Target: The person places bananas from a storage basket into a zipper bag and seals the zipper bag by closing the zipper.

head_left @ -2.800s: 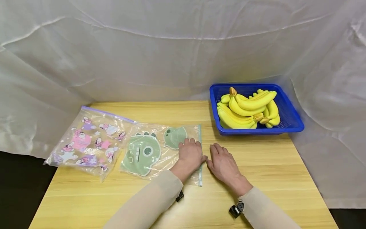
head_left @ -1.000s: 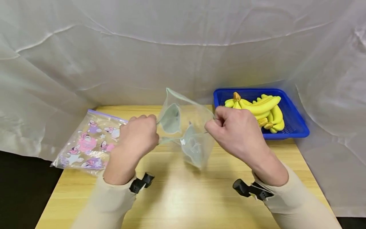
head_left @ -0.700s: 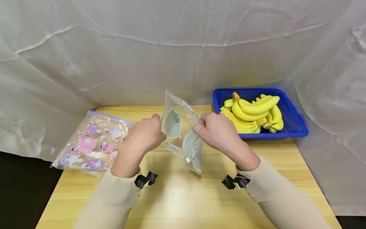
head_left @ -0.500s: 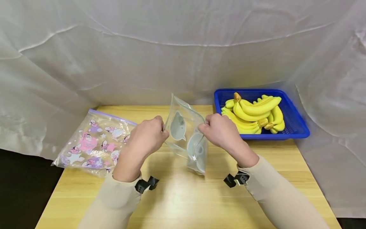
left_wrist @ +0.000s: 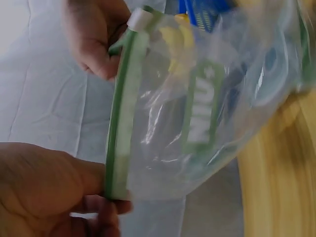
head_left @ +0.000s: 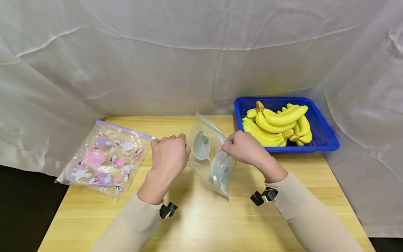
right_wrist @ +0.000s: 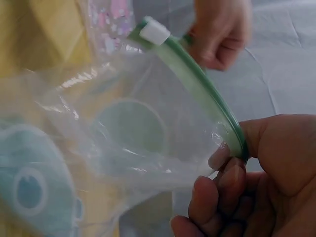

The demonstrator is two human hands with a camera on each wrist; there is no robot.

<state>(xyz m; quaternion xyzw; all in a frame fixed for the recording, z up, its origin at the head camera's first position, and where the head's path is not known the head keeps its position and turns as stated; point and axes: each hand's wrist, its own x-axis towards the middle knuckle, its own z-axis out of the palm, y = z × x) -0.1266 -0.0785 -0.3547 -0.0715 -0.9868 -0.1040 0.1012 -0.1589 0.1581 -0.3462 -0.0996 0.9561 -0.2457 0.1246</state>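
A clear zip bag (head_left: 201, 145) with green dinosaur prints hangs above the table, its mouth spread apart between both hands. The left hand (head_left: 170, 159) pinches one side of the mouth between thumb and fingers. On the opposite side, the right hand (head_left: 247, 148) pinches the rim, fingertips curled against the film. Along the green zip edge sits a white slider (right_wrist: 155, 30), nearer the left hand. In the left wrist view, white lettering on a green patch (left_wrist: 202, 106) shows through the film. No other object is visible inside the bag.
To the left lies another clear zip bag (head_left: 104, 159) with pink and purple prints and a purple zip. At the back right, a blue basket (head_left: 302, 149) holds several yellow banana bunches (head_left: 277, 120). Grey cloth (head_left: 189, 70) hangs behind the wooden table (head_left: 204, 224).
The green-printed zip bag lay flat under the left hand; now both hands hold it up with its mouth parted. Over the last second, the hands have come closer together and the bag has lowered slightly.
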